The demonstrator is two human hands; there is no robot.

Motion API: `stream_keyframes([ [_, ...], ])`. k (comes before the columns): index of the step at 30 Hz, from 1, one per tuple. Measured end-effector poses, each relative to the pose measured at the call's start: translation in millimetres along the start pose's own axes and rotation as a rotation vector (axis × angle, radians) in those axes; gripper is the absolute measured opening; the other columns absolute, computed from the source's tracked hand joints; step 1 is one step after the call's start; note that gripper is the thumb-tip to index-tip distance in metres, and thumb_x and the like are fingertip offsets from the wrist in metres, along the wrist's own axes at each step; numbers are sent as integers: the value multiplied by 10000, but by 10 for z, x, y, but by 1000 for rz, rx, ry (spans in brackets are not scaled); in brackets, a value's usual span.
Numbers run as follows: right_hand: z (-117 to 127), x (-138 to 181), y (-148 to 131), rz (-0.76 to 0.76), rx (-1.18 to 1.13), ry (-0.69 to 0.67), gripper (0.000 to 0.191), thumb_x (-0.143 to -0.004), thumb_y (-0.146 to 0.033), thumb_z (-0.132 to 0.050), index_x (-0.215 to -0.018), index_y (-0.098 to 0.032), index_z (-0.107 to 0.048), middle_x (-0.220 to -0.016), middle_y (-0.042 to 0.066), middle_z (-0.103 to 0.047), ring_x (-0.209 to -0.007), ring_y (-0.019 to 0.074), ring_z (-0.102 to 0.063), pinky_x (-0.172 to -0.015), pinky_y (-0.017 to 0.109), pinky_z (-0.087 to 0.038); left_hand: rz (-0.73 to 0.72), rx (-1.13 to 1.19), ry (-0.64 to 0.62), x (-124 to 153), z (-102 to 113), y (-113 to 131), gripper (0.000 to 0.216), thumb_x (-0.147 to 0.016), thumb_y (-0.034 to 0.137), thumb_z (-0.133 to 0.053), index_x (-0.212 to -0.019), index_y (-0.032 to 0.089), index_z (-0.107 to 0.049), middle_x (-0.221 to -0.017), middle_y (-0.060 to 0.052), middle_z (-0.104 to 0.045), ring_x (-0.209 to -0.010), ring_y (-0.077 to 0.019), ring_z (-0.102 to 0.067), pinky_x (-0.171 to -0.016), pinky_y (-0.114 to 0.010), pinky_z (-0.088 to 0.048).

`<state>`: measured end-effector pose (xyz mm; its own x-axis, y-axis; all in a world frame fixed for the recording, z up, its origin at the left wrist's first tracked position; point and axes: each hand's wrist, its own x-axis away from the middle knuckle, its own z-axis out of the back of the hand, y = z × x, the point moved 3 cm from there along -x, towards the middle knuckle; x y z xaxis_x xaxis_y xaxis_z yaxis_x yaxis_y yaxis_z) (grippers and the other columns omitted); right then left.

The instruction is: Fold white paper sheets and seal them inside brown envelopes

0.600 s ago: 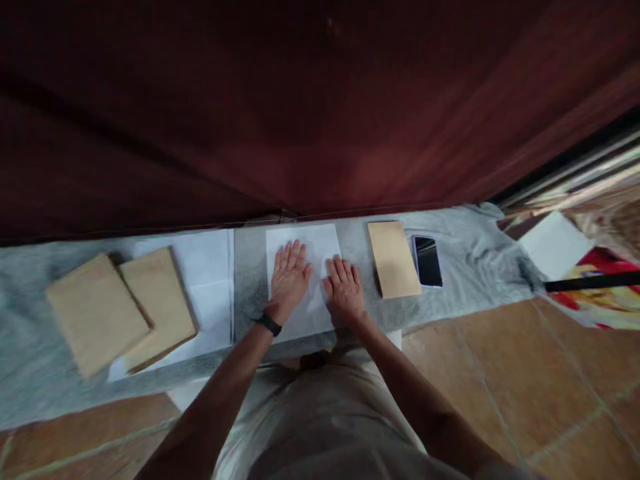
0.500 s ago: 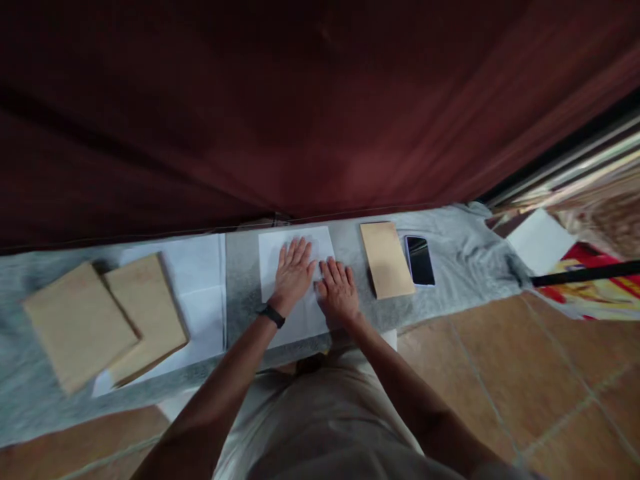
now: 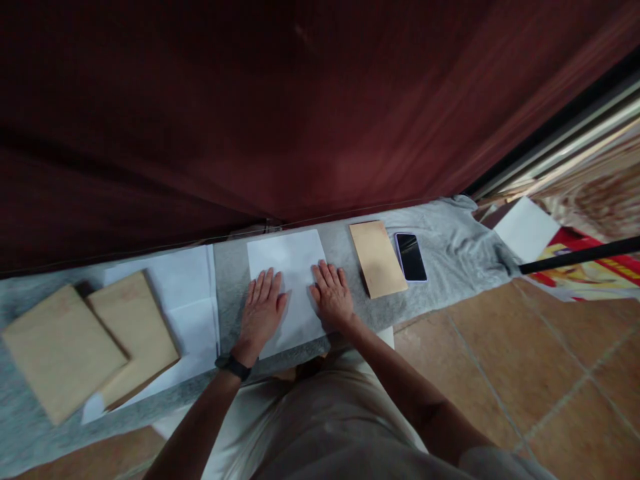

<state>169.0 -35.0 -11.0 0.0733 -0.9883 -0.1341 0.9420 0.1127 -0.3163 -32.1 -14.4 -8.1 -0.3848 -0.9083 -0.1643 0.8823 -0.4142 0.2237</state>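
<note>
A white sheet of paper lies flat on the grey cloth that covers a long narrow surface. My left hand rests palm down over the paper's left edge, fingers stretched out, a dark band around the wrist. On the right edge of the sheet my right hand lies flat too, its fingers slightly spread. Neither hand grips anything. Just right of my right hand is a tan, envelope-like rectangle.
Beyond the tan piece lies a phone, screen up. On the left, two brown paper pieces overlap on larger white sheets. A dark red curtain hangs behind the grey cloth. A black bar juts in at right.
My left hand has slid from the paper's middle toward its left edge and nearer my body. My right hand stays at the right edge. The view has shifted slightly.
</note>
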Motion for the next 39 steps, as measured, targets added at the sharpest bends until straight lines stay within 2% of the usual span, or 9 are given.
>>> stream_keyframes([
  [4, -5, -11, 1, 3, -3, -4, 576, -1085, -371, -453, -1619, -169, -373, -1686, 129, -349, -1544, 319, -356, -1282, 544, -216, -259, -6, -115, 445, 45, 249, 572, -1054, 428, -433, -1578, 200, -449, -1665, -99, -400, -1568, -296, -322, -1298, -523, -226],
  [9, 38, 17, 5, 31, -12, 13, 560, -1081, -333, -455, -1598, -125, -402, -1683, 149, -351, -1553, 323, -340, -1287, 545, -218, -346, -43, -148, 654, 111, 335, 631, -1009, 493, -538, -1574, 225, -454, -1678, -104, -375, -1570, -334, -310, -1292, -593, -193],
  [13, 90, 251, 23, 179, -63, -24, 536, -1057, -271, -464, -1569, -114, -444, -1662, 143, -398, -1556, 303, -337, -1290, 533, -242, -326, -37, -220, 653, 161, 372, 630, -969, 433, -585, -1549, 207, -487, -1668, -109, -396, -1572, -340, -303, -1289, -615, -186],
  [16, 135, 487, 62, 301, -95, -74, 515, -1051, -279, -484, -1542, -124, -481, -1634, 150, -443, -1543, 288, -366, -1282, 526, -277, -304, -54, -264, 677, 159, 463, 608, -954, 278, -540, -1550, 173, -478, -1666, -135, -395, -1573, -332, -303, -1278, -638, -198],
  [22, 216, 655, 166, 406, -104, -121, 528, -1057, -333, -525, -1539, -122, -484, -1628, 175, -444, -1548, 289, -361, -1272, 520, -313, -266, -130, -226, 772, 80, 653, 729, -878, 45, -429, -1599, 154, -402, -1694, -176, -326, -1592, -347, -241, -1246, -636, -274],
  [25, 235, 651, 204, 441, -109, -152, 631, -1023, -437, -604, -1546, -109, -474, -1640, 208, -411, -1562, 314, -329, -1274, 540, -298, -234, -156, -220, 774, 74, 690, 709, -879, 31, -408, -1580, 135, -435, -1669, -192, -371, -1577, -354, -282, -1235, -623, -310],
  [29, 273, 664, 262, 500, -146, -201, 764, -934, -533, -720, -1551, -150, -483, -1656, 212, -379, -1569, 340, -309, -1274, 572, -272, -218, -153, -228, 724, 118, 608, 593, -909, 73, -428, -1487, 105, -554, -1594, -205, -486, -1497, -345, -444, -1209, -544, -403],
  [35, 352, 637, 406, 452, -323, -256, 615, -919, -303, -734, -1506, -262, -557, -1557, 100, -558, -1468, 241, -496, -1267, 487, -324, -250, -37, -276, 763, 230, 466, 544, -915, 37, -404, -1391, 153, -641, -1468, -157, -631, -1377, -278, -594, -1130, -447, -512],
  [39, 374, 654, 469, 414, -401, -307, 540, -893, -256, -748, -1421, -297, -641, -1487, 61, -630, -1420, 233, -553, -1250, 482, -351, -241, 69, -315, 911, 320, 376, 512, -922, 71, -442, -1361, 212, -663, -1414, -118, -680, -1315, -250, -645, -1082, -413, -548],
])
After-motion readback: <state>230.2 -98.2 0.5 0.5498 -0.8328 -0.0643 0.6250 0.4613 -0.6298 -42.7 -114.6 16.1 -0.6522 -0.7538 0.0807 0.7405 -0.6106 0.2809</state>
